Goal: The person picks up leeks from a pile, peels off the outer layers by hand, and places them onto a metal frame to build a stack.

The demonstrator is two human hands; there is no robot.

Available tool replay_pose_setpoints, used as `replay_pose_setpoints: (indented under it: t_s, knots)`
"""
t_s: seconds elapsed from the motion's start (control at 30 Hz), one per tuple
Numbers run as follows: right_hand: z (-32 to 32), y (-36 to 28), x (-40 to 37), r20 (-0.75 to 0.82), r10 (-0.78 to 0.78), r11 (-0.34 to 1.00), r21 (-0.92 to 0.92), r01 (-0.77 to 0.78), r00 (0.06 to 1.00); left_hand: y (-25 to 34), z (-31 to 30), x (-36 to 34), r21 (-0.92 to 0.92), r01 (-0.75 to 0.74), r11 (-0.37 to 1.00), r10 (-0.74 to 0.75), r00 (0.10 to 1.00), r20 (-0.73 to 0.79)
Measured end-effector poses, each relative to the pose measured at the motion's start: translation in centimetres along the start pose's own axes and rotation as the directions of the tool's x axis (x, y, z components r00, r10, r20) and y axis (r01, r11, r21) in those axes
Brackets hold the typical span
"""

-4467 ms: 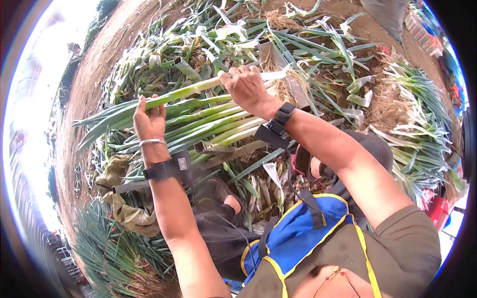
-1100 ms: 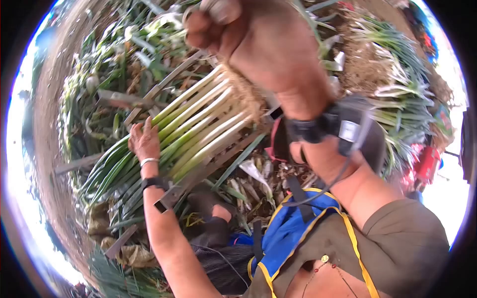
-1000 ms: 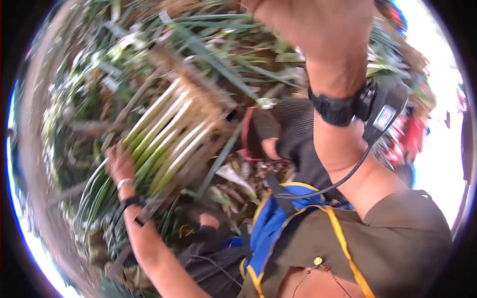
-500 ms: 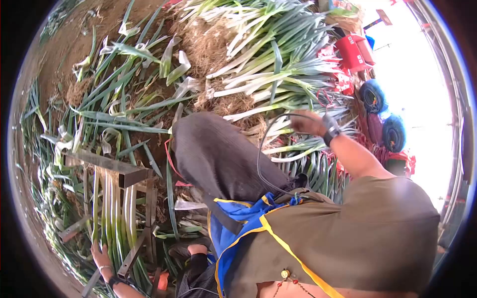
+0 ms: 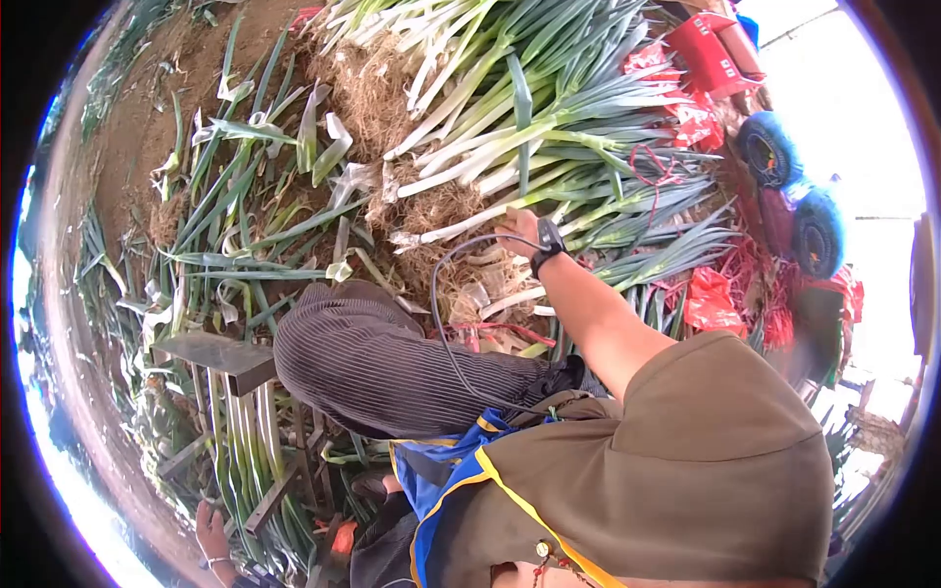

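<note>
Head: right hand [image 5: 520, 232] at edge of leeks [image 5: 564, 132]

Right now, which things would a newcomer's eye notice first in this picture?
A big pile of leeks spreads across the upper middle, white ends toward the left. The right hand is at its lower part, near the picture's middle; the left hand is at the lower left. A red box stands out at the upper right.
</note>
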State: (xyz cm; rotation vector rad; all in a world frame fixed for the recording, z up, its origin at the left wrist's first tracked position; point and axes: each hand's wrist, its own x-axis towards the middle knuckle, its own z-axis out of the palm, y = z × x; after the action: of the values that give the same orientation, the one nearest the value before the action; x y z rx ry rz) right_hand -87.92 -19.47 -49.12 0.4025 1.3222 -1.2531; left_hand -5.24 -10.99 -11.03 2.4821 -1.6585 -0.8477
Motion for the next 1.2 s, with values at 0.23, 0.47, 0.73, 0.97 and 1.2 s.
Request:
replay_pose_setpoints:
  t_s: [0.23, 0.47, 0.73, 0.97, 1.2]
  knots:
    - [4.2, 0.0, -0.7, -0.112, 0.049, 0.887, 0.462, 0.008, 0.993, -0.6, -1.4, -4.0, 0.137, 0.150, 0.979, -0.150, 0.989, -0.013]
    - [6.9, -2.2, -7.9, 0.468, -0.092, 0.797, 0.564, -0.217, 0.879, 5.8, -0.9, -4.1, -0.113, 0.337, 0.935, -0.327, 0.940, 0.099]
    - [20.5, -1.8, -22.3, 0.859, -0.218, 0.903, 0.358, -0.238, 0.464, 23.9, 0.1, -4.1, 0.134, -0.312, 0.941, 0.339, 0.889, -0.309]
    - [25.9, 1.9, -30.1, 0.954, -0.245, 0.950, 0.272, -0.154, 0.174, 36.5, 3.8, -10.1, 0.622, -0.451, 0.639, 0.766, 0.299, -0.570]
    - [26.4, 2.9, -33.6, 0.990, -0.123, 0.969, 0.133, 0.208, -0.062, 39.2, 7.3, -9.9, 0.519, -0.627, 0.581, 0.814, 0.459, -0.357]
